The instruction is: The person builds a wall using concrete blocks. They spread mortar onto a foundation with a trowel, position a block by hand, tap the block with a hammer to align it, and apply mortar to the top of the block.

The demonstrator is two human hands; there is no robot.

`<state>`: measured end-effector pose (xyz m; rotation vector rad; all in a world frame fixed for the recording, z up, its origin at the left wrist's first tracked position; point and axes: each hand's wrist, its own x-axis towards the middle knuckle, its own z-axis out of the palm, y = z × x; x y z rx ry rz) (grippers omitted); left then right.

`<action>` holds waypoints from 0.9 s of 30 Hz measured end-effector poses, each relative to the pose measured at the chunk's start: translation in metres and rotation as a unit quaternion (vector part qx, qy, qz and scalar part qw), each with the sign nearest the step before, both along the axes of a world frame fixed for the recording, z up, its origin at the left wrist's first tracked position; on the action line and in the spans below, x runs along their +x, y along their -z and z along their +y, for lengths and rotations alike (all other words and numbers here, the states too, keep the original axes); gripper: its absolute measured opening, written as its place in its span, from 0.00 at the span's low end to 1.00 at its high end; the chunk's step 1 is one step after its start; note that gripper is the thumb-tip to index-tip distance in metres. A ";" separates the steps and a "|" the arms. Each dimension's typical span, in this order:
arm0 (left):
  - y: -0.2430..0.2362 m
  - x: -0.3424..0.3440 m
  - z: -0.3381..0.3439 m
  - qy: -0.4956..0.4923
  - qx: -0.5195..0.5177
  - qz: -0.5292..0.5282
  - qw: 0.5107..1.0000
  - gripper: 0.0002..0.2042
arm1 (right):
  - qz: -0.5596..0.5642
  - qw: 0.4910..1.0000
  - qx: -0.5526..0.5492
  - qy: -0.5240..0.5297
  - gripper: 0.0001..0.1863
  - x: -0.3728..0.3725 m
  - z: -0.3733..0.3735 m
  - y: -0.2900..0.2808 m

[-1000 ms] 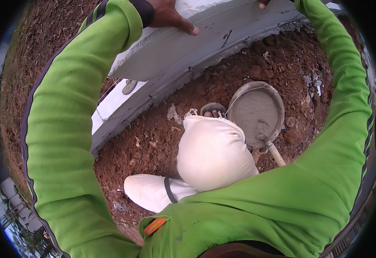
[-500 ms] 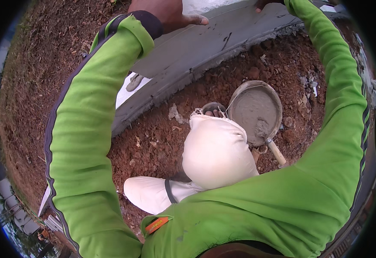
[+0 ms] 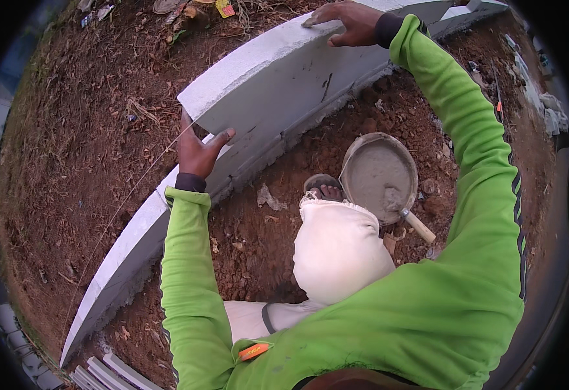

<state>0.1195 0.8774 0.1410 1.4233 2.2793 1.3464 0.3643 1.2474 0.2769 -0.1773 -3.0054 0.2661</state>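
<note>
My left hand point(image 3: 200, 149) grips the left end of a white rectangular block point(image 3: 258, 84) that sits along the top of a low pale wall point(image 3: 115, 253). My right hand point(image 3: 346, 23) is wrapped over the top edge of the same block, farther right. A thin string point(image 3: 105, 231) runs past the block's left end. Below, on the red soil, a round bucket point(image 3: 379, 166) holds grey mortar, with a wooden-handled tool point(image 3: 418, 227) lying in it. My sandalled foot point(image 3: 327, 192) is beside the bucket, below my white-clothed knee.
Dry grass and leaves point(image 3: 70, 162) cover the ground beyond the wall, with litter at the top. Several pale slats point(image 3: 112, 370) lie at the lower left. A thin rod point(image 3: 498, 97) and pale plastic scraps point(image 3: 535, 97) lie at the right, near a dark edge.
The view has shifted, showing more of the wall and ground beyond it. My left hand has come down to the block's left end; my right hand now shows fully on its top edge.
</note>
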 end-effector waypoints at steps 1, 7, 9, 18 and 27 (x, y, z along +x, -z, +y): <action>0.002 -0.003 0.007 0.019 0.014 -0.038 0.999 0.45 | 0.048 0.997 0.047 -0.031 0.28 0.004 0.002 0.006; 0.007 -0.001 0.015 0.049 0.014 -0.064 0.997 0.35 | 0.052 0.989 0.103 0.093 0.36 0.005 -0.015 0.032; 0.018 -0.008 0.014 0.050 0.036 -0.013 0.998 0.36 | 0.128 0.977 0.127 0.111 0.35 0.022 -0.028 0.033; 0.016 0.006 0.017 -0.001 0.065 0.099 0.993 0.47 | 0.202 0.848 0.073 0.484 0.25 0.350 -0.212 0.132; 0.015 -0.006 0.015 -0.011 0.063 0.095 0.993 0.45 | 0.124 0.554 -0.045 0.822 0.15 0.642 -0.503 0.209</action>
